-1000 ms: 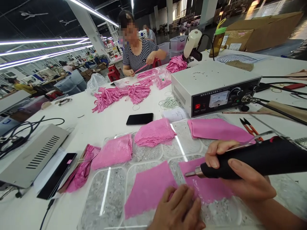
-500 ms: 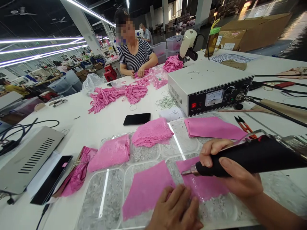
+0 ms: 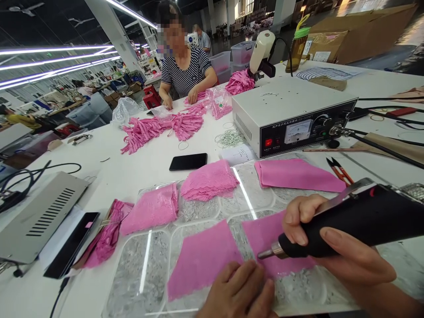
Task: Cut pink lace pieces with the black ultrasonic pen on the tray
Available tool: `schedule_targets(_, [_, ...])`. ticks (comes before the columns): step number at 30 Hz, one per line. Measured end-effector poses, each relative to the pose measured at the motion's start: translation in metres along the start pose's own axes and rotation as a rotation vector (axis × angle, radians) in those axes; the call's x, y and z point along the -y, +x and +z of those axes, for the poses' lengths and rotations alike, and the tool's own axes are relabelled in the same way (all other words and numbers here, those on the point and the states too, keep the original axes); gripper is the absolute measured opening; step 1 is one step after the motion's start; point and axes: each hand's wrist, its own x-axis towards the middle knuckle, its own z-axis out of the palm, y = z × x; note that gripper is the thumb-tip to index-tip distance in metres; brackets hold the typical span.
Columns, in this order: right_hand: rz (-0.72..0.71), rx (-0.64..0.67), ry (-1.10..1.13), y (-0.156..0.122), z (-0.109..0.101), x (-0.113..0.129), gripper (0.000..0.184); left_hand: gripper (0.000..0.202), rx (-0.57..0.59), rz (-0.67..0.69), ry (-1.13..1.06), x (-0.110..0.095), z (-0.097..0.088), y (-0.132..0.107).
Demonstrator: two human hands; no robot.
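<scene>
My right hand (image 3: pixel 344 238) grips the black body of a handheld ultrasonic welding gun (image 3: pixel 364 221), its metal tip (image 3: pixel 270 252) pointing left. The tip meets, or is just above, a pink fabric piece (image 3: pixel 265 229) lying flat on a clear mat (image 3: pixel 135 269). Close below the tip, my left hand (image 3: pixel 240 289) presses down with curled fingers at the near left edge of that piece. What lies under its fingertips is hidden. Left of it is another flat pink piece (image 3: pixel 202 260).
Behind lie two lace-edged pink stacks (image 3: pixel 208 179) (image 3: pixel 150 210), folded pink fabric (image 3: pixel 294 174), thread snips (image 3: pixel 339 171) and a phone (image 3: pixel 188 161). A white control box (image 3: pixel 291 115) stands at the back right. Across the table a co-worker (image 3: pixel 187 70) handles pink strips (image 3: pixel 159 128).
The welding gun's tip has moved down and slightly right along the fabric, closer to my left fingers. My left hand stays nearly in place. The co-worker's hands have moved apart.
</scene>
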Motion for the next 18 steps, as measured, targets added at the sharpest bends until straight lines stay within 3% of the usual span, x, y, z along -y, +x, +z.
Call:
schedule_targets(12, [0.010, 0.015, -0.057, -0.002, 0.001, 0.002, 0.011, 0.034, 0.056, 0.032, -0.003, 0.003, 0.003, -0.010])
schedule_targets(18, [-0.138, -0.299, -0.048, 0.006, -0.016, 0.002, 0.012, 0.026, 0.022, -0.104, 0.050, 0.008, -0.003, 0.004])
